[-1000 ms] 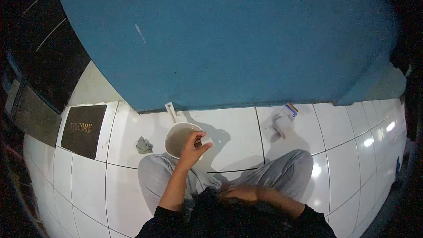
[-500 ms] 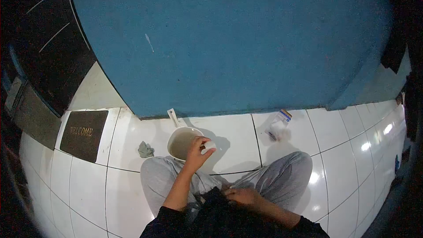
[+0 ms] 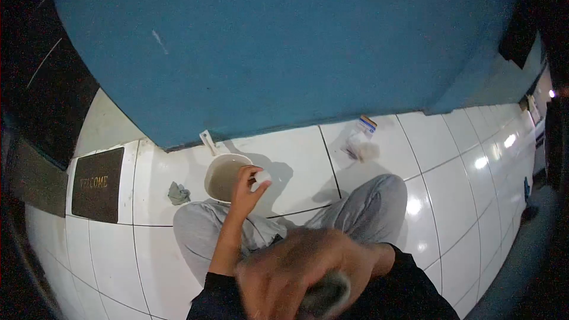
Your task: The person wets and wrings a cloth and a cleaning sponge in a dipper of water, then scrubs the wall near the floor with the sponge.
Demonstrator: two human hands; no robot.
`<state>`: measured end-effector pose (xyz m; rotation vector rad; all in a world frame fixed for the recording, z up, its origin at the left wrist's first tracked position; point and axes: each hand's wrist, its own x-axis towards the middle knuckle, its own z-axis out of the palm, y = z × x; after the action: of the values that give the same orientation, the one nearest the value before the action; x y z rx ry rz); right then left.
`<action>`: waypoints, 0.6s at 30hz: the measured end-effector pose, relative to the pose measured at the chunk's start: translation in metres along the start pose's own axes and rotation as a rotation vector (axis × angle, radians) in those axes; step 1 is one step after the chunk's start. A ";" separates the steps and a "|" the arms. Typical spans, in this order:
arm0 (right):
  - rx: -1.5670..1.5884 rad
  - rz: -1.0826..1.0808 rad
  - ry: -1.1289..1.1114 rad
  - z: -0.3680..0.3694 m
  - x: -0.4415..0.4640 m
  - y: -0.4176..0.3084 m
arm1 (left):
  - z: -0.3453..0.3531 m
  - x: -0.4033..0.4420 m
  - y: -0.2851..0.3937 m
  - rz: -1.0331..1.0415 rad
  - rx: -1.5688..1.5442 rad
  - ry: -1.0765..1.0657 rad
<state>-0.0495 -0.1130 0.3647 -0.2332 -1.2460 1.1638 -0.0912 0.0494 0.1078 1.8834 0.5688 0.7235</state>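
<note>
My left hand (image 3: 241, 197) is closed on a small white piece (image 3: 261, 179), pinched between thumb and fingers; its exact kind is too small to make out. That hand is at the right rim of a white water dipper (image 3: 224, 160), which stands on the floor with cloudy liquid in it and its handle toward the wall. Large and blurred, my right hand (image 3: 308, 266) is raised close to the camera in front of my body. A dark greyish patch shows among its fingers, but I cannot tell whether it is a held thing.
A crumpled grey cloth (image 3: 178, 194) lies left of the dipper. Farther right, a clear plastic packet with a blue-and-yellow label (image 3: 363, 141) rests on the tiles. A dark WELCOME mat (image 3: 98, 201) is at the left. The blue wall (image 3: 284, 53) rises in front.
My right hand has risen from my lap toward the camera. The camera view has tilted and shifted; my left hand still holds the white piece beside the dipper.
</note>
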 end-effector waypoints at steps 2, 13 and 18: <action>0.038 -0.191 -0.033 0.009 0.008 0.009 | 0.000 0.000 -0.004 0.035 -0.052 0.013; 0.215 -0.474 -0.135 0.019 0.013 0.022 | -0.001 0.000 0.005 0.013 -0.120 0.012; 0.295 -0.472 -0.108 0.022 0.009 0.026 | -0.003 0.000 0.008 0.059 -0.029 -0.004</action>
<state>-0.0826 -0.1041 0.3602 0.3331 -1.1242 0.9375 -0.0923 0.0482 0.1158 1.8808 0.4994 0.7622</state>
